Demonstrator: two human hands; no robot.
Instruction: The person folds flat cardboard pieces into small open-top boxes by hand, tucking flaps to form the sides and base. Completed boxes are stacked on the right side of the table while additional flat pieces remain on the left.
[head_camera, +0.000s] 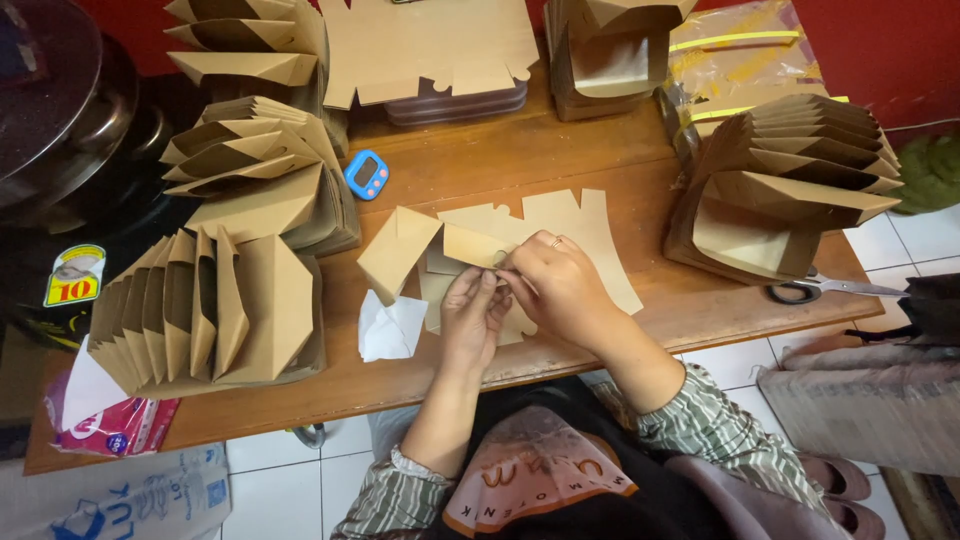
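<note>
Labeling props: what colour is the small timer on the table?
Blue casing with a pink rim, timer, clearest in the head view.

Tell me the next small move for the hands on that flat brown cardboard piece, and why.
Probably press the raised flap down and crease it. Both the left hand and the right hand pinch the edge of the brown cardboard blank, which lies mostly flat on the wooden table with one flap lifted at its left end, while finished folded boxes stand stacked beside it.
</note>
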